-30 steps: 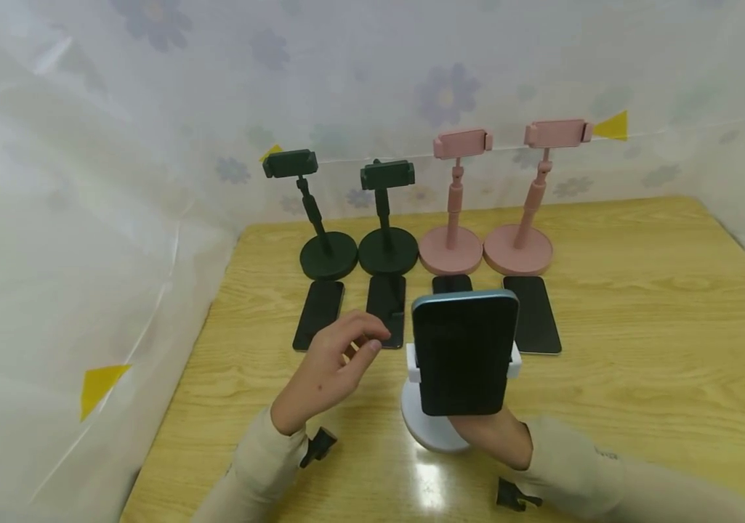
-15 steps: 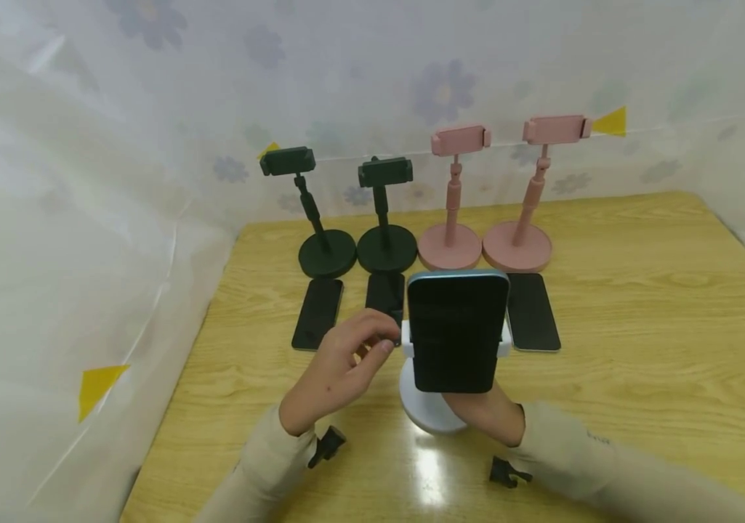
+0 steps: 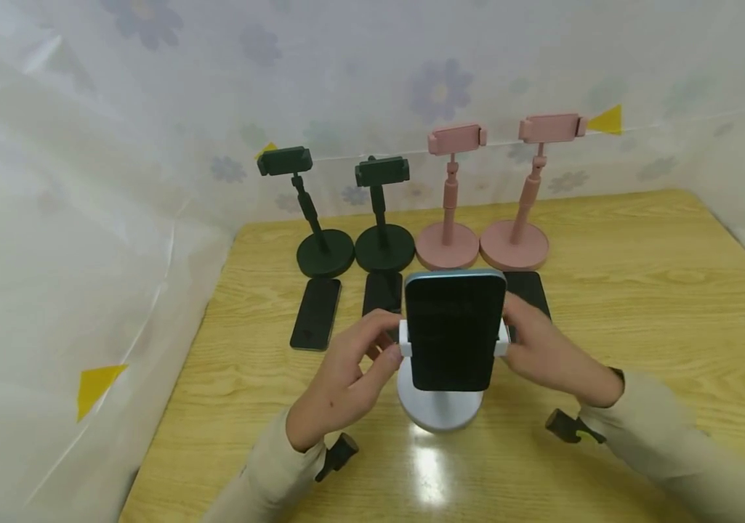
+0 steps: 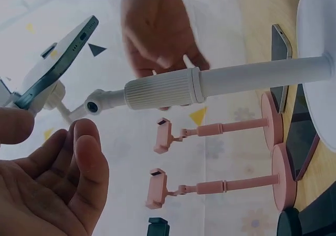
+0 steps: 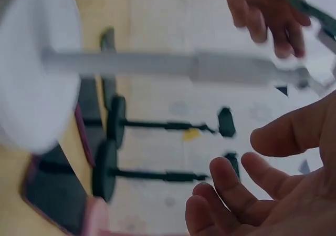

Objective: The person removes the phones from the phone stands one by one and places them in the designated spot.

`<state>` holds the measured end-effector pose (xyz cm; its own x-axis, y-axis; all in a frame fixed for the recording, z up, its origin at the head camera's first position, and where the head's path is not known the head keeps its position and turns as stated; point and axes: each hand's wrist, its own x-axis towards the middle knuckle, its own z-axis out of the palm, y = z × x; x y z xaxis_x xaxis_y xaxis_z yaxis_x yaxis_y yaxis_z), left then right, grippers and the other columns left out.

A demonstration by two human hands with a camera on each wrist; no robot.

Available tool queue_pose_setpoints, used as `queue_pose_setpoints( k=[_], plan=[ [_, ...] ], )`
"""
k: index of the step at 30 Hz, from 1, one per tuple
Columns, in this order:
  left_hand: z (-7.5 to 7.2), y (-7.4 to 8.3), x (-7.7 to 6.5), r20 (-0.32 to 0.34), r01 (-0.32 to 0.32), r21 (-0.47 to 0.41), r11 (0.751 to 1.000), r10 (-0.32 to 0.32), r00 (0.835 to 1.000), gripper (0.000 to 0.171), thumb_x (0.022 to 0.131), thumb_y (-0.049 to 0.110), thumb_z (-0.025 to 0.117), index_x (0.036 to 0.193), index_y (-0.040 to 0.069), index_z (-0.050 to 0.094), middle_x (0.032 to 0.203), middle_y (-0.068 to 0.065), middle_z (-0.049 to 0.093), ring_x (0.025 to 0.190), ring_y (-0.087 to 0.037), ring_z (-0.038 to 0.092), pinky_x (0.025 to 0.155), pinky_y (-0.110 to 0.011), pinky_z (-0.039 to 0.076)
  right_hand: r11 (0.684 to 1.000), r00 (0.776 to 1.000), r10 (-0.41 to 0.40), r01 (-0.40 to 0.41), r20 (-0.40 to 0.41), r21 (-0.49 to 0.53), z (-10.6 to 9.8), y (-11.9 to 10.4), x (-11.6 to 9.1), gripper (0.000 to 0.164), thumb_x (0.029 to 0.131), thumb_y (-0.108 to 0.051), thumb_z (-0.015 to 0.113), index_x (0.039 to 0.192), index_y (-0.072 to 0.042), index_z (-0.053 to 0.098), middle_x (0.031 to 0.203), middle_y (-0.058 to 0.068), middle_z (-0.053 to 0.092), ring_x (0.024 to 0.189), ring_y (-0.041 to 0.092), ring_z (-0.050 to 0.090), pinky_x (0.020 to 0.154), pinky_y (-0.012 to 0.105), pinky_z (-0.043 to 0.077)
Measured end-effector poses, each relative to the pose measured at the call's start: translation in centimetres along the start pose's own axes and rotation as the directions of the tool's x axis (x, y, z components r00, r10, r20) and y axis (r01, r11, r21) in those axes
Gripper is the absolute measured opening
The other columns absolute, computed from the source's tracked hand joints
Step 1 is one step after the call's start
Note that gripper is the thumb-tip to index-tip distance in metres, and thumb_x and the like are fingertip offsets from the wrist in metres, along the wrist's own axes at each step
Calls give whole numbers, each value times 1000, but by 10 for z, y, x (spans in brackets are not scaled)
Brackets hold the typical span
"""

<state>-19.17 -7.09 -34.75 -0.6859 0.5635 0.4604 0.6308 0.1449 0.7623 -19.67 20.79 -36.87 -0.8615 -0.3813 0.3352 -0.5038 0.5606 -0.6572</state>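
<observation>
A white phone stand (image 3: 440, 407) stands upright near me. Its clamp holds a phone (image 3: 455, 330) with a light blue edge, black screen towards me. At the clamp's left arm, my left hand (image 3: 349, 378) pinches with thumb and index finger. The left wrist view shows its other fingers (image 4: 86, 157) loosely bent behind the holder. My right hand (image 3: 552, 356) is beside the clamp's right arm; its fingertips are partly hidden behind the phone in the head view. In the blurred right wrist view, the right fingers (image 5: 231, 194) are relaxed and grip nothing.
Two dark green stands (image 3: 325, 254) and two pink stands (image 3: 514, 245) line the back of the wooden table (image 3: 640, 305). Several dark phones (image 3: 315, 314) lie flat in front of them, some partly hidden. A flower-patterned curtain (image 3: 359, 87) hangs behind.
The stand shifted slightly away from me, then stopped. My right hand let go of its pole and moved to the clamp's right side. My left hand moved right, up to the clamp's left arm.
</observation>
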Motion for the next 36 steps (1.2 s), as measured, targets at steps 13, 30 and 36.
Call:
queue_pose_setpoints(
  k=[13,30,36],
  plan=[
    [2,8,7,-101,-171,-42,984,166,981,25,96,1,54,120,1,59,97,-12,65,71,-12,59,62,-23,53,803,910,-246,385,-335,456,-42,-52,17,27,104,-8,44,118,6,62,96,3,64,82,13,57,74,22,46],
    [0,18,16,-166,-194,41,980,198,966,26,86,-4,62,113,-2,63,75,-7,62,59,-8,53,54,-20,50,904,889,-286,374,-358,206,-32,-83,36,29,102,-15,54,75,-5,51,61,-3,32,51,4,29,50,22,26],
    [-2,20,20,-152,-179,96,979,192,969,26,86,-1,63,112,-1,65,72,-5,62,58,-8,51,53,-18,48,938,928,-188,266,-321,221,-36,-86,37,33,101,-8,53,69,-7,45,60,-2,31,51,6,28,49,25,25]
  ],
)
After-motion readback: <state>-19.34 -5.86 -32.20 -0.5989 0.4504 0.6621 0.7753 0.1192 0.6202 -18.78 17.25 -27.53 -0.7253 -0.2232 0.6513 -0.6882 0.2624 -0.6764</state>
